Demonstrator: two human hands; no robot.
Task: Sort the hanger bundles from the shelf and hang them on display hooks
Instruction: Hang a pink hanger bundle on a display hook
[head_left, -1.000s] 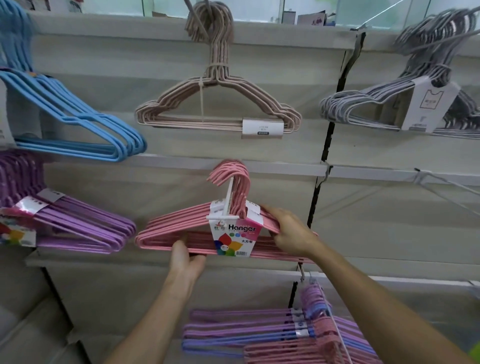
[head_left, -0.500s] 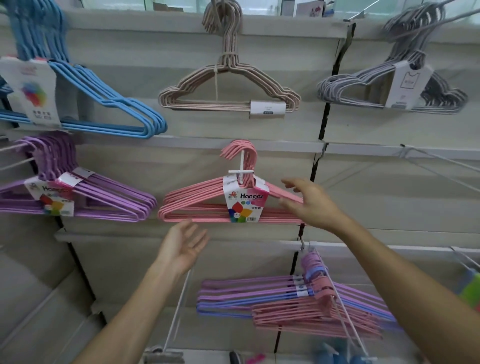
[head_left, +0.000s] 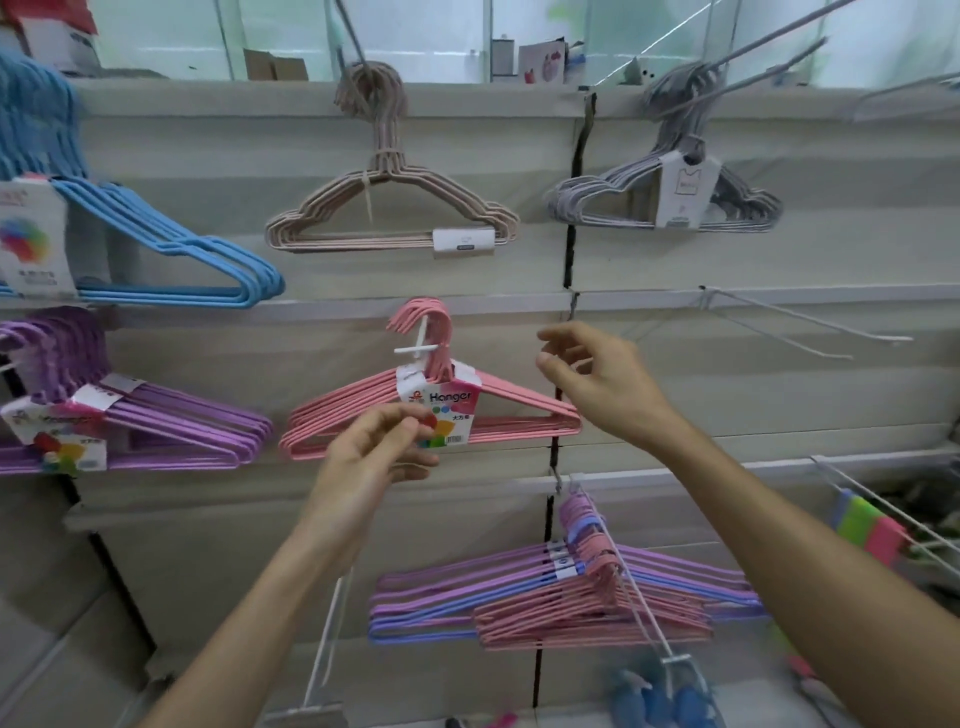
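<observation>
Pink plastic-coated hanger bundle with a "Hanger" card label (head_left: 431, 410) hangs by its hook tops on a white display hook (head_left: 420, 347) at the middle of the wall panel, level and apparently settled. The left hand (head_left: 374, 457) is in front of the label's lower edge, fingers (head_left: 400, 421) loosely curled with thumb near forefinger; whether they pinch the card or merely sit before it I cannot tell. The right hand (head_left: 597, 384) hovers just beside the bundle's right shoulder, fingers relaxed and spread, holding nothing.

By the look of it, much is done: a blue bundle (head_left: 171, 260), purple bundle (head_left: 156, 426), beige wire bundle (head_left: 389, 218) and grey bundle (head_left: 665, 197) each occupy their own hook. Still to sort, I judge, is the mixed pink, purple and blue cluster (head_left: 561, 597) crowded on one lower hook, and the bare white hooks at right (head_left: 789, 322) await stock.

The blue and purple bundles are cut off at the left edge; the blurred items along the bottom edge are unidentifiable.
</observation>
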